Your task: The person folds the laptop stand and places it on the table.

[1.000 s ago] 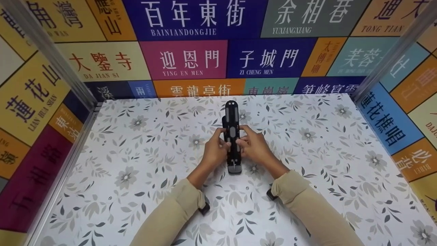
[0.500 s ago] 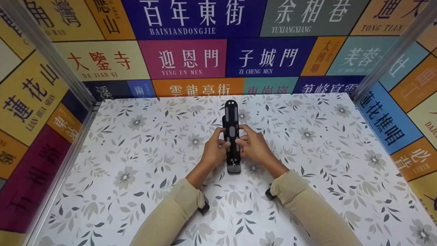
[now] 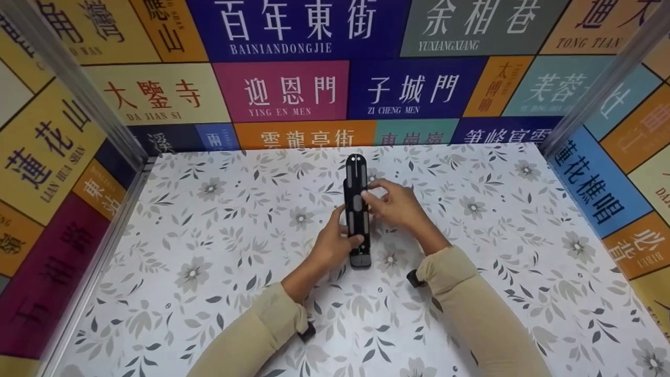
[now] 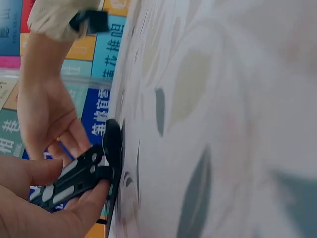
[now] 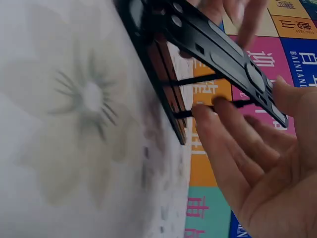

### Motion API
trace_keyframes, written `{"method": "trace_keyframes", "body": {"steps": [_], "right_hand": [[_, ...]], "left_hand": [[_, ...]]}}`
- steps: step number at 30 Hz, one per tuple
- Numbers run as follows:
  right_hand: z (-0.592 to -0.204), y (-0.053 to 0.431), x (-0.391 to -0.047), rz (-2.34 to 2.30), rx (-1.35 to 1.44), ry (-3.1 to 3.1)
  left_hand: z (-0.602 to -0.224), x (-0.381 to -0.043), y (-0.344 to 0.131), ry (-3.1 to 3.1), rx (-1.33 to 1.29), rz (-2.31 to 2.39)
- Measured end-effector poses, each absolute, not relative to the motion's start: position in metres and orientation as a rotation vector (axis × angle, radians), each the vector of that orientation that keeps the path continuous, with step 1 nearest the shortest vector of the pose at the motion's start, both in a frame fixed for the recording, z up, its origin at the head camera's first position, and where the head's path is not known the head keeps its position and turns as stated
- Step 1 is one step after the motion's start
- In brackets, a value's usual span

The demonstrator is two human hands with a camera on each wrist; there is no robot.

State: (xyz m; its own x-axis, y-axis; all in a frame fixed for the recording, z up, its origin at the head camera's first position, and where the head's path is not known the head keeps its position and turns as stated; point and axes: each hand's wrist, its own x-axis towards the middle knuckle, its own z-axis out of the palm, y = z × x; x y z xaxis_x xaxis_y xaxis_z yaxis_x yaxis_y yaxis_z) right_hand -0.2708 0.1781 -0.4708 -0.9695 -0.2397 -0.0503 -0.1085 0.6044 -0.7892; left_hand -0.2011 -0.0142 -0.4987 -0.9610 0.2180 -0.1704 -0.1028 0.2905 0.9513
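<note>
A black folding laptop stand (image 3: 358, 175) with grey pads lies lengthwise away from me, in the middle of the table. My left hand (image 3: 328, 242) grips its nearer half, thumb over the top bar and fingers at the left side. Farther along, my right hand (image 3: 400, 207) pinches the right edge, its thumb on the top bar. In the right wrist view the top bar (image 5: 218, 54) slopes up from the base, with thin struts (image 5: 198, 79) between them and my right fingers (image 5: 208, 129) beside these. The left wrist view shows the near hinge end (image 4: 113, 141) on the tabletop.
White floral paper (image 3: 193, 272) covers the table. Colourful sign-printed panels (image 3: 282, 89) wall it at the back and both sides, with clear corner posts (image 3: 591, 78). A small black device (image 3: 306, 331) sits under each sleeve cuff.
My left hand has slid toward the near end of the stand. My right hand has moved farther away along its right edge. The stand has barely shifted.
</note>
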Motion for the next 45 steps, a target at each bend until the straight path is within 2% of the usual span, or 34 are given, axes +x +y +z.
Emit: {"method": "trace_keyframes", "body": {"steps": [5, 16, 31, 45], "right_hand": [[-0.457, 0.176, -0.293, -1.437, -0.28, 2.806], [-0.45, 0.176, -0.329, -1.821, -0.345, 2.483], [-0.445, 0.166, -0.335, -1.822, -0.288, 2.406], [-0.446, 0.158, -0.324, -1.66, -0.344, 2.723]], "left_hand": [[-0.501, -0.194, -0.008, 2.177, 0.028, 1.832], [-0.514, -0.2, -0.002, 1.787, -0.115, 2.116], [-0.518, -0.204, -0.005, 1.641, -0.122, 2.187], [-0.518, -0.209, -0.022, 1.839, -0.001, 2.026]]}}
